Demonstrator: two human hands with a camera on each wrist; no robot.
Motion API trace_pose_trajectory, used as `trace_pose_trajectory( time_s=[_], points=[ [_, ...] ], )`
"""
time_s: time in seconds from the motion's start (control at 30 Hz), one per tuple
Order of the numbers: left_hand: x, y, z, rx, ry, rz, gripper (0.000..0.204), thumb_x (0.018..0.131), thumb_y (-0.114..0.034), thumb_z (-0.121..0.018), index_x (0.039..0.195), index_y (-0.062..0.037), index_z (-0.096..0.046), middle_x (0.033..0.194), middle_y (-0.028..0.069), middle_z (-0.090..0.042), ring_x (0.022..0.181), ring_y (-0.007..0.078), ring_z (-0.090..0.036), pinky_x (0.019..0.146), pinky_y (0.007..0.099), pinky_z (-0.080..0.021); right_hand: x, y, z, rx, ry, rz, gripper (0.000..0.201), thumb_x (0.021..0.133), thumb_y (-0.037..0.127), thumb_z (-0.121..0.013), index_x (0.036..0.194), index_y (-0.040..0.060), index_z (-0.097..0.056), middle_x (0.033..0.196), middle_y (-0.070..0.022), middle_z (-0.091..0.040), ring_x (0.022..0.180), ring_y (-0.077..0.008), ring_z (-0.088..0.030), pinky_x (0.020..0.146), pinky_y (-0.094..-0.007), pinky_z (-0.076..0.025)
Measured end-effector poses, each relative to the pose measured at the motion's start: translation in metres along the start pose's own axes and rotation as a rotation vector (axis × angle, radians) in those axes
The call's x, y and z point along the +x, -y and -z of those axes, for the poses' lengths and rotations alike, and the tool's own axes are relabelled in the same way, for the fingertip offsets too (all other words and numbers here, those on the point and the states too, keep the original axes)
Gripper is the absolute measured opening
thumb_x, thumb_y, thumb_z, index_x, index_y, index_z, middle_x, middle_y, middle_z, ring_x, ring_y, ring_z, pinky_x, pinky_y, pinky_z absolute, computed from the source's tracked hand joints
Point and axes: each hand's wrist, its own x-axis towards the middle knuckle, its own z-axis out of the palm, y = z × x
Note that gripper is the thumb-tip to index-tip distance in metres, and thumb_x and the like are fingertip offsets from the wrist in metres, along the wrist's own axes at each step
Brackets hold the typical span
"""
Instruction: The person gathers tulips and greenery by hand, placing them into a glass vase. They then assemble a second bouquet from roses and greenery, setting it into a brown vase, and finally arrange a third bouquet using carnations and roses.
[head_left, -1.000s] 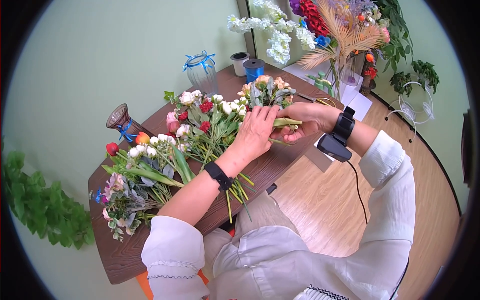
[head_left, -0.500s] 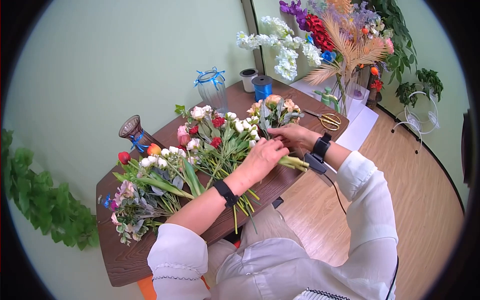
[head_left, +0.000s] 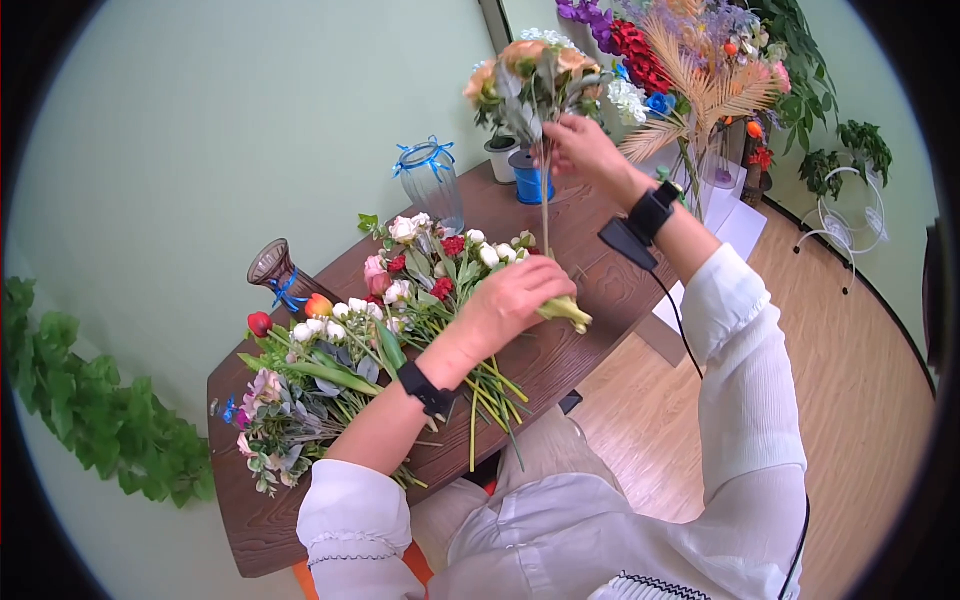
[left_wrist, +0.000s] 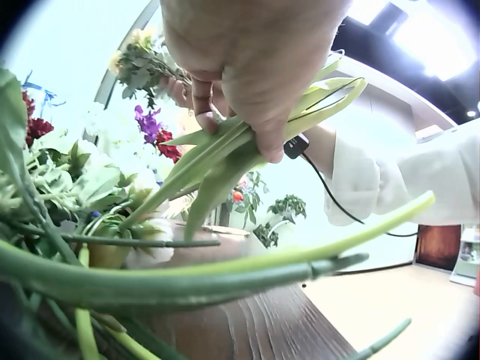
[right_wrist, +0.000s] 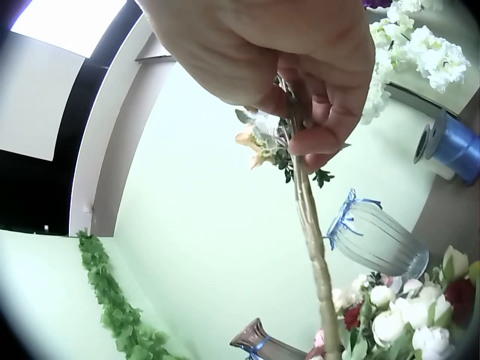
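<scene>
The right hand [head_left: 590, 150] holds a bunch of peach flowers [head_left: 530, 62] by its long stem, raised above the table. In the right wrist view, thumb and fingers pinch that brownish stem [right_wrist: 313, 232], which hangs downward. Lower down, the left hand [head_left: 515, 300] grips a bundle of pale green stems [head_left: 568, 314] over the table's front part. The left wrist view shows its thumb and fingers around these leafy stems [left_wrist: 217, 154]. White, pink and red flowers [head_left: 440, 265] lie just left of this hand, their stems crossing under the wrist.
A clear vase [head_left: 435, 190] with blue ribbon stands at the back, beside a blue ribbon spool [head_left: 532, 178] and a white spool [head_left: 503, 160]. A brown vase [head_left: 275, 268] is at the left. More flowers [head_left: 265, 400] lie on the dark table [head_left: 260, 535].
The right hand has left the green stems, taken the peach flowers and lifted them off the table. The left hand keeps its hold on the green stems.
</scene>
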Motion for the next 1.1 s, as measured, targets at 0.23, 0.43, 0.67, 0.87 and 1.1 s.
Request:
trace_pose_trajectory(
  time_s=[0.23, 0.43, 0.67, 0.87, 1.1],
  points=[
    [-0.009, 0.022, 0.03, -0.127, -0.117, 0.197, 0.022, 0.077, -0.007, -0.073, 0.097, -0.0088, -0.066, 0.1, 0.0028, -0.067, 0.098, 0.0199, -0.06, 0.084, 0.0293, -0.049, 0.03, -0.009, 0.032, -0.101, -0.034, 0.058, 0.02, 0.097, 0.022, -0.045, 0.095, 0.0028, -0.051, 0.078, -0.0084, -0.065, 0.057, -0.0114, -0.058, 0.05, -0.023, -0.046],
    [-0.013, 0.033, 0.033, -0.631, -0.408, 0.537, 0.017, 0.087, -0.014, -0.068, 0.101, -0.0047, -0.064, 0.094, 0.0018, -0.066, 0.083, 0.0078, -0.059, 0.071, 0.0221, -0.047, -0.007, -0.059, 0.039, -0.529, 0.164, 0.01, 0.025, 0.093, 0.018, -0.042, 0.084, -0.0014, -0.054, 0.063, -0.0087, -0.062, 0.049, -0.0151, -0.059, 0.045, -0.0294, -0.047],
    [-0.024, 0.052, 0.041, -0.826, -0.587, 0.773, 0.023, 0.086, -0.02, -0.071, 0.103, -0.0062, -0.064, 0.082, -0.002, -0.064, 0.062, 0.003, -0.053, 0.049, 0.018, -0.039, -0.054, -0.106, 0.028, -0.761, 0.05, 0.156, 0.022, 0.092, 0.017, -0.047, 0.085, -0.0024, -0.052, 0.064, -0.017, -0.059, 0.053, -0.0267, -0.06, 0.053, -0.0383, -0.048],
    [-0.029, 0.07, 0.053, -1.004, -0.884, 0.726, 0.025, 0.086, -0.022, -0.07, 0.101, -0.0029, -0.062, 0.077, -0.0011, -0.061, 0.058, 0.0037, -0.052, 0.045, 0.0182, -0.037, -0.061, -0.121, 0.017, -0.923, 0.081, 0.202, 0.023, 0.09, 0.019, -0.05, 0.091, -0.004, -0.052, 0.078, -0.0301, -0.059, 0.077, -0.048, -0.057, 0.069, -0.0502, -0.046],
    [-0.023, 0.063, 0.076, -0.914, -0.856, 0.68, 0.024, 0.086, -0.022, -0.07, 0.099, -0.0031, -0.063, 0.074, -0.0009, -0.059, 0.054, 0.0033, -0.047, 0.044, 0.0192, -0.035, -0.074, -0.123, 0.005, -0.988, 0.142, 0.106, 0.028, 0.087, 0.023, -0.055, 0.095, -0.0041, -0.053, 0.085, -0.0296, -0.062, 0.085, -0.047, -0.059, 0.074, -0.0515, -0.047]
  ],
)
